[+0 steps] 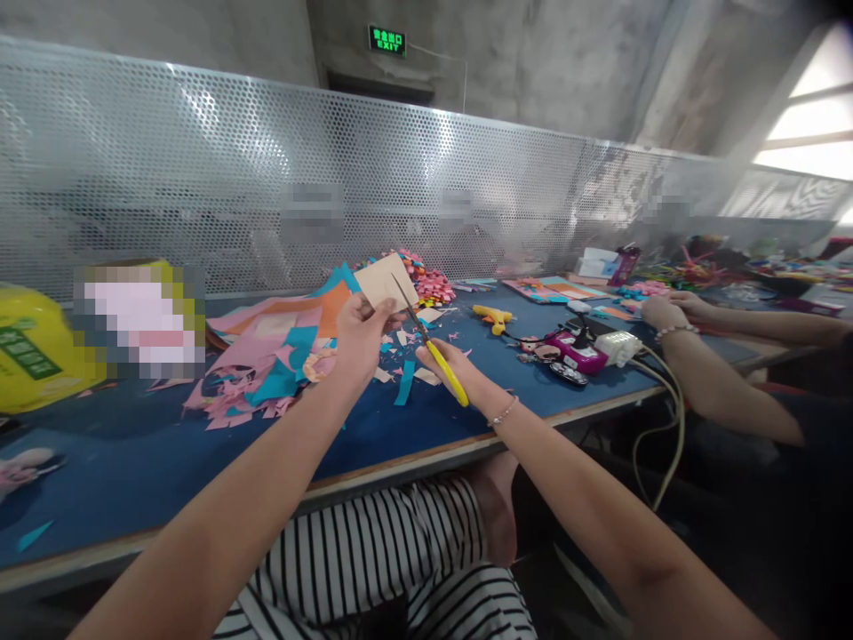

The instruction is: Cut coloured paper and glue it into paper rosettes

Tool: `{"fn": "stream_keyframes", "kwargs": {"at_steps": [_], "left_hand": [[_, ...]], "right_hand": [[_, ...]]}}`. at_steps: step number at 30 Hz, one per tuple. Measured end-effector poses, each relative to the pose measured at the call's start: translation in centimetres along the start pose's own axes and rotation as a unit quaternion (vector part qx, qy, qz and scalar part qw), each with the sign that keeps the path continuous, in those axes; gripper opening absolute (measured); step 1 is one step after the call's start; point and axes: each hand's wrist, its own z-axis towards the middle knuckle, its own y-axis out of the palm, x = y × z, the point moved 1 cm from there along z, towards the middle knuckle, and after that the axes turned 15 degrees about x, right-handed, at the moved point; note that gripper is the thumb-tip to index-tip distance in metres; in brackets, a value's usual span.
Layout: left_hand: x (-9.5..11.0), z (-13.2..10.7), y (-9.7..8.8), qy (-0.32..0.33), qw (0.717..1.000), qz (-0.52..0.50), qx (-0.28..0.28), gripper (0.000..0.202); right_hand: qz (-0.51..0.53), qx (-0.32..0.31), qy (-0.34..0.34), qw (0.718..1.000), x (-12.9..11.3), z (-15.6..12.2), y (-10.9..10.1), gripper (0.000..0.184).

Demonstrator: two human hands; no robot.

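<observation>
Above the blue tabletop (pixel 373 427), I cut a beige paper card (pixel 385 282) with yellow scissors (pixel 433 351).

My left hand (pixel 361 333) held the card up, tilted, over the middle of the tabletop; its fingers were closed tight on the lower edge of the card. My right hand (pixel 448 363) had its fingers wrapped around the yellow handles of the scissors, and the blades were slightly apart, with the tips touching the right edge of the card. Under my hands lay many small paper scraps (pixel 403 378), and to the left a pile of pink, orange and teal paper sheets (pixel 280 342). To the right of the scissors lay a yellow glue gun (pixel 493 316), well apart from it. Farther right, another person's hand (pixel 663 311) rested on the tabletop.
</observation>
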Motion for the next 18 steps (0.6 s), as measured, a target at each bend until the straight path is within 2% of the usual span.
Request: {"fn": "stream_keyframes", "kwargs": {"at_steps": [18], "left_hand": [[0.32,-0.11,0.03,0.002,1.000,-0.002,-0.002,0.025]], "right_hand": [[0.023,0.010,0.011,1.000,0.62,0.26,0.11,0.046]]}}
